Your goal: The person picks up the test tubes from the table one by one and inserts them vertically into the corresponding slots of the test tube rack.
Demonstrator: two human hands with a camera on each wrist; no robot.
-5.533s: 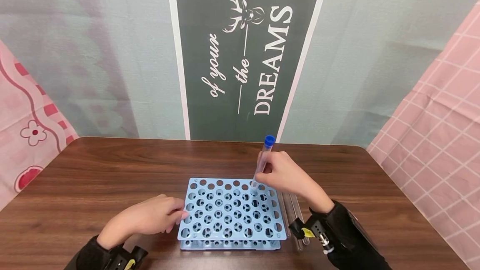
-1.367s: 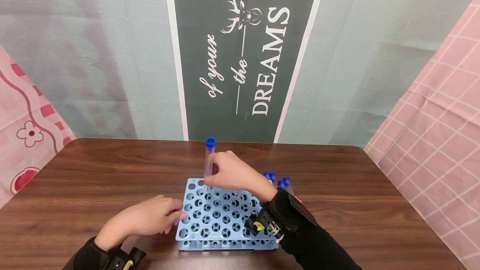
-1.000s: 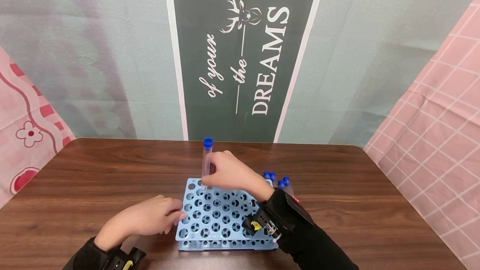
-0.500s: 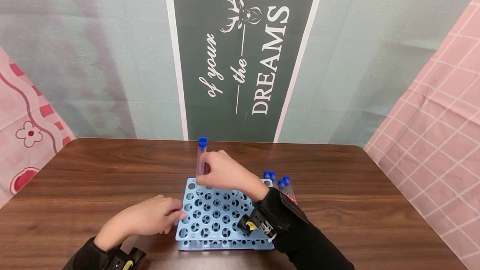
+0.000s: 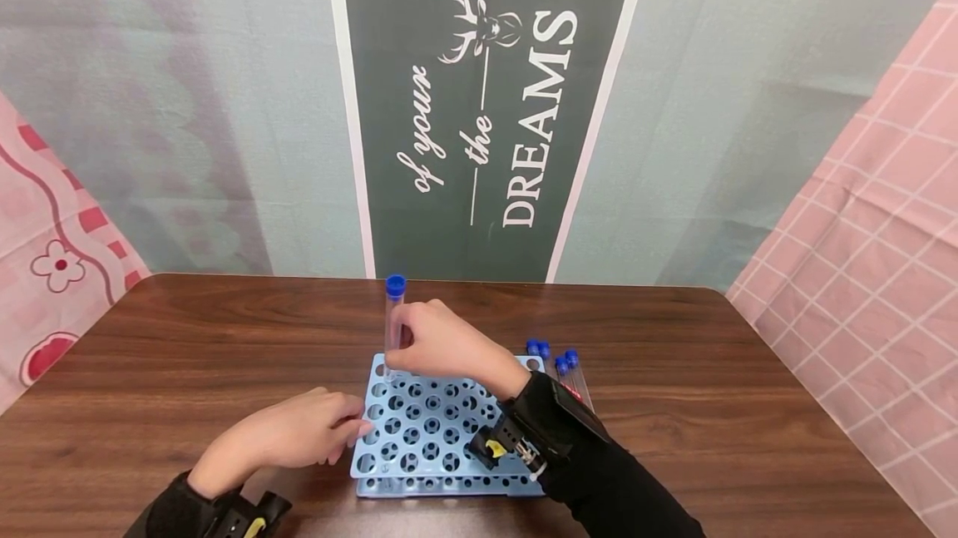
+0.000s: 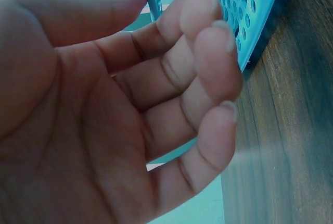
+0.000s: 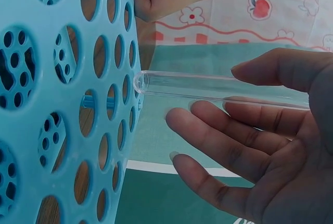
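Upright in my right hand point(image 5: 441, 343) is a clear test tube point(image 5: 393, 318) with a blue cap, gripped between thumb and fingers. Its rounded bottom is right at the far-left holes of the light blue test tube rack point(image 5: 421, 438). In the right wrist view, that tube point(image 7: 182, 83) points at the face of the rack point(image 7: 47, 99), its end overlapping the rack's edge. My left hand point(image 5: 303, 430) pinches the rack's left edge. Seen from the left wrist, the thumb of this hand point(image 6: 125, 94) touches the upper plate and the other fingers curl beside it.
Several blue-capped test tubes point(image 5: 572, 367) lie on the brown wooden table point(image 5: 718, 405) just right of the rack, partly hidden by the right forearm. A grey-green cloth backdrop point(image 5: 494, 255) hangs behind the table's far edge. Pink cloths hang at both sides.
My right hand has carried the test tube leftward along the rack's far row to its left end; several seconds ago it was at the right end. The left hand stays at the rack's edge.
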